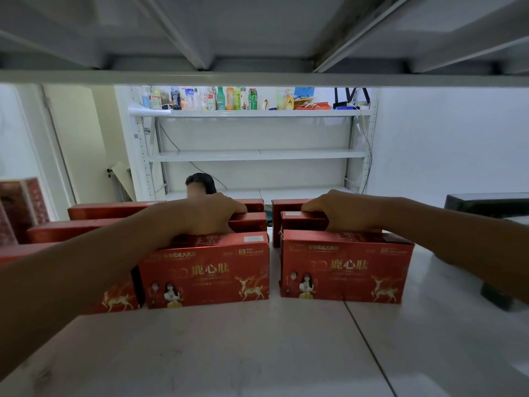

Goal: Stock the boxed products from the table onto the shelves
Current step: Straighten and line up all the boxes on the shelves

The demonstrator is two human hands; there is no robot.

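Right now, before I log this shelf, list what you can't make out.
Head view only.
Rear boxes: fronts hidden by the front boxes.
Left hand and right hand: palms hidden behind the front boxes, so grip or mere rest is unclear.
Far-left box: mostly covered by the left forearm.
Dark object at right: cut off by the frame edge.
Far bottles: labels too small.
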